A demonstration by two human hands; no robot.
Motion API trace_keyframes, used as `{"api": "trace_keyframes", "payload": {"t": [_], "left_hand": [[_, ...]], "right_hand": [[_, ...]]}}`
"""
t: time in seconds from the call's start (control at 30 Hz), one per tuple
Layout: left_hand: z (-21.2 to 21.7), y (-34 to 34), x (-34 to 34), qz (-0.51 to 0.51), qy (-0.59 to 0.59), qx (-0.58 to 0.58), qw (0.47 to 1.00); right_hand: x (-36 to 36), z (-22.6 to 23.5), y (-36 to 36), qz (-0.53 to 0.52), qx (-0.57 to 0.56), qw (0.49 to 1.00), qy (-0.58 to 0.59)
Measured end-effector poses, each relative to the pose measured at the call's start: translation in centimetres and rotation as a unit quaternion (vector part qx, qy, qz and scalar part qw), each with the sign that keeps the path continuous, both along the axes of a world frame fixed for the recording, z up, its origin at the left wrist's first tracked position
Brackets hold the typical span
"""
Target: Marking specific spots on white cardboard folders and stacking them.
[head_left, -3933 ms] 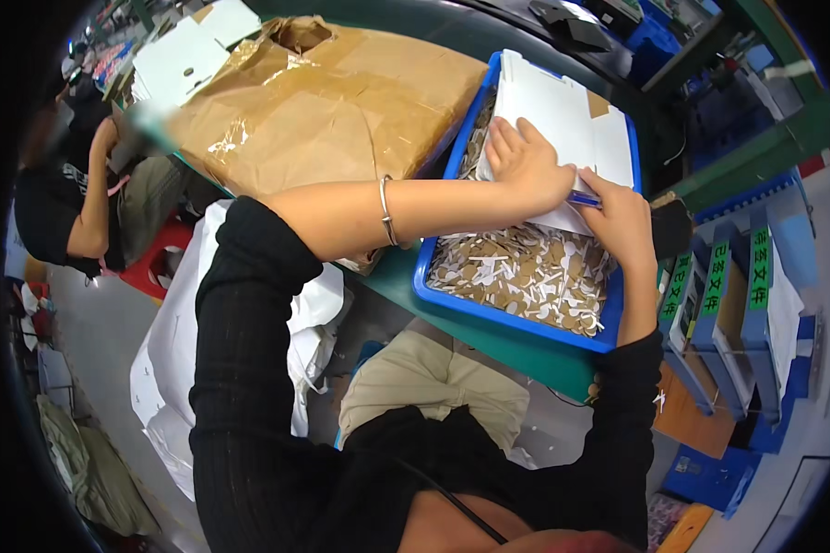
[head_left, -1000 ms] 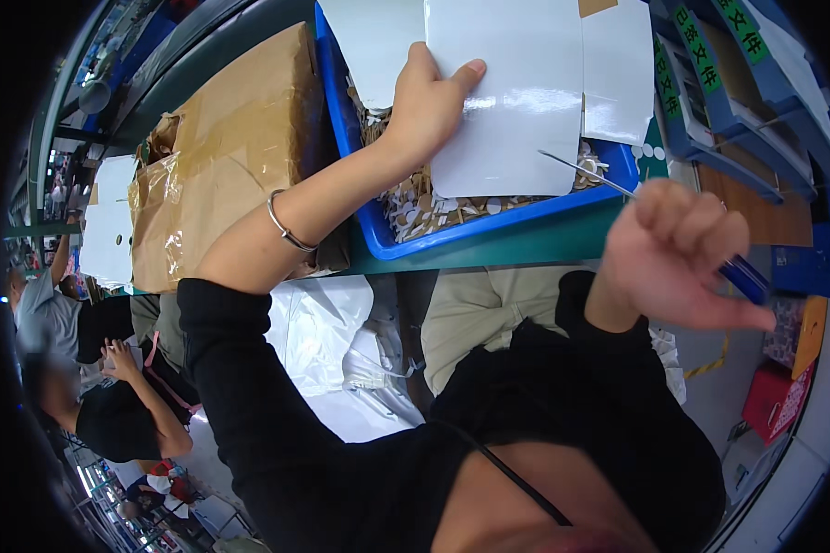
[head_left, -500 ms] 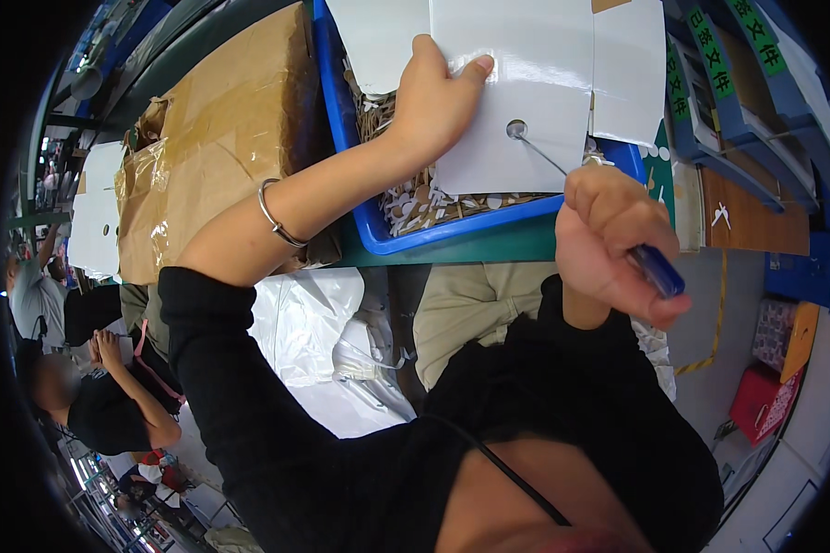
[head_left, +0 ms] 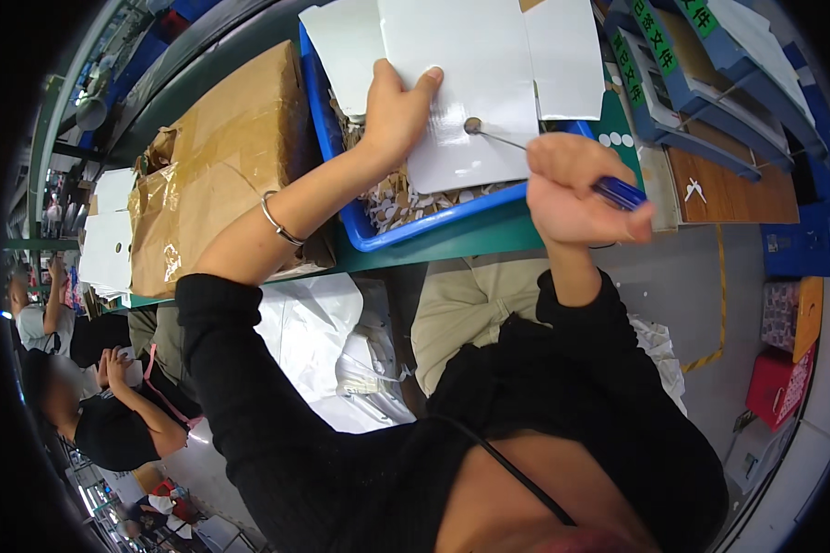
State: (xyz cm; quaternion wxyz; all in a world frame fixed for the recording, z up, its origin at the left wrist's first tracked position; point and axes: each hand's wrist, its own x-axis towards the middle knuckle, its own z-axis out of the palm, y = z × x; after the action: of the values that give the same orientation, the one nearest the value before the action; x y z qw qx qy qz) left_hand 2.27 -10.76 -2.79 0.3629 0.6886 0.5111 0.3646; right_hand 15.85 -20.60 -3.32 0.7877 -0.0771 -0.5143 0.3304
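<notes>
A folded white cardboard sheet (head_left: 461, 55) lies over a blue plastic tray (head_left: 378, 241). My left hand (head_left: 398, 109) grips the sheet at its left part, thumb on top and most other fingers out of sight. My right hand (head_left: 576, 189) is closed round the blue handle of what looks like a screwdriver (head_left: 621, 194). Its thin metal shaft slants from my fist to a small round hole (head_left: 472, 125) in the cardboard, where the tip meets it. Small white and brown cardboard offcuts (head_left: 397, 201) fill the tray under the sheet.
A taped brown carton (head_left: 217, 157) stands left of the tray on the green table (head_left: 452, 238). Blue file holders (head_left: 692, 83) stand at the right. White plastic bags (head_left: 309, 323) lie below the table edge. A person (head_left: 124, 415) sits at the far left.
The whole view has shifted, so the sheet and tray appear further left. My right fist has risen slightly relative to the hole, and the shaft lies flatter. My left hand keeps its grip.
</notes>
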Motion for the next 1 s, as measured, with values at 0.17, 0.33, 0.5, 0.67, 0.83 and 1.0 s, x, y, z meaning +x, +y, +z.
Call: {"api": "trace_keyframes", "payload": {"t": [0.17, 0.33, 0.5, 0.67, 0.83, 1.0], "left_hand": [[0.2, -0.3, 0.2, 0.002, -0.011, -0.007, 1.000], [0.3, -0.3, 0.5, 0.011, -0.019, -0.031, 0.999], [1.8, -1.3, 0.4, 0.019, -0.034, -0.071, 0.997], [1.2, -1.5, 0.4, 0.001, -0.004, -0.008, 1.000], [0.2, -0.4, 0.2, -0.020, -0.026, 0.039, 0.999], [2.4, -1.1, 0.0, -0.007, -0.177, -0.098, 0.979]], "right_hand": [[0.8, 0.8, -1.6, 0.001, 0.029, 0.998, 0.052], [0.1, 0.0, -1.5, -0.019, 0.031, 0.999, 0.021], [-0.8, -1.5, 0.4, -0.031, 0.016, 0.999, -0.007], [-1.6, -1.7, 2.1, -0.022, -0.012, 1.000, -0.017], [0.6, 3.7, -4.9, -0.167, 0.133, 0.975, -0.068], [5.9, 4.9, -7.2, -0.327, 0.124, 0.923, -0.162]]}}
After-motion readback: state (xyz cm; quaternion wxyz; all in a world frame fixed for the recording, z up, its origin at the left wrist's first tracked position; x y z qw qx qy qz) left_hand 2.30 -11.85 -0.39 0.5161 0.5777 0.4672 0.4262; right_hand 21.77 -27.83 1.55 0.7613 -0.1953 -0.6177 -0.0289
